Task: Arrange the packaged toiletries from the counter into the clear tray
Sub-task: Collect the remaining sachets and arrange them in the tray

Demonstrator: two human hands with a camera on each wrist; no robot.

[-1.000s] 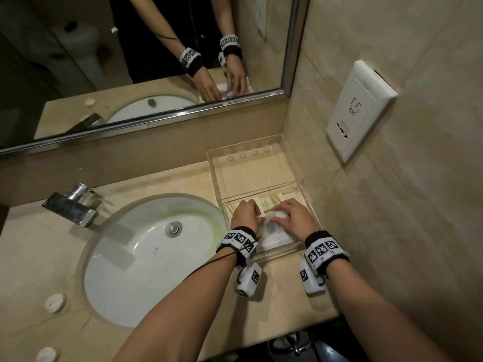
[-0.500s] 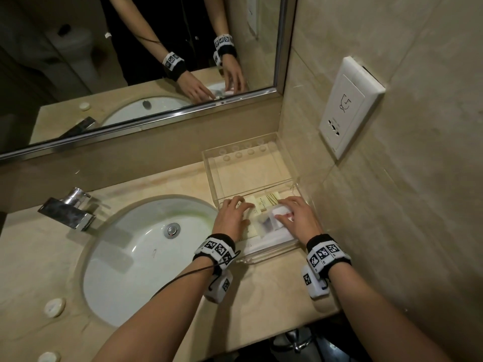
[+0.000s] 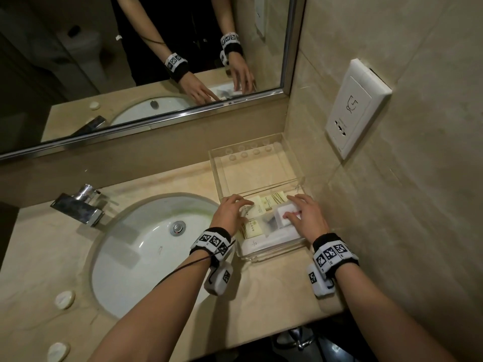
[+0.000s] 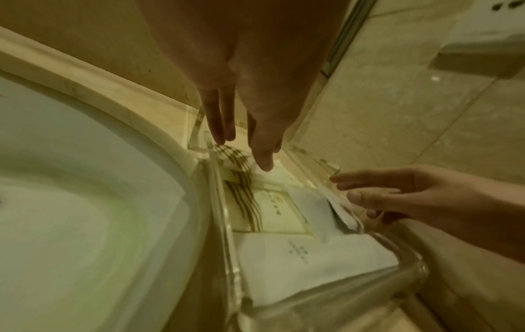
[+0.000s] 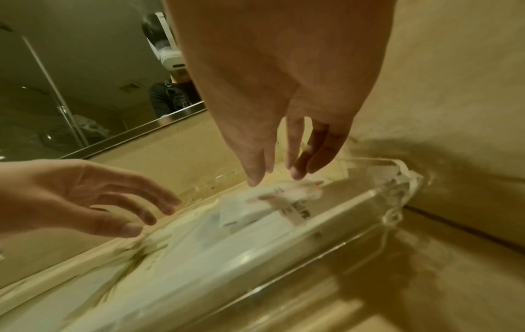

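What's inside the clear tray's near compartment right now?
In the clear tray: cream packets, a long white packet at the front, a white packet under the right hand. The left hand covers the rest.

Hotel-type bathrm, sink [image 3: 130, 246] w/ faucet [image 3: 78, 207], mirror [image 3: 130, 61], marble counter [image 3: 261, 296]

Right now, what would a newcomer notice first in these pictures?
Both hands, the left hand and the right hand, lie with straight fingers on packaged toiletries in the near part of the clear tray. Left of it is the white sink; behind, a mirror.
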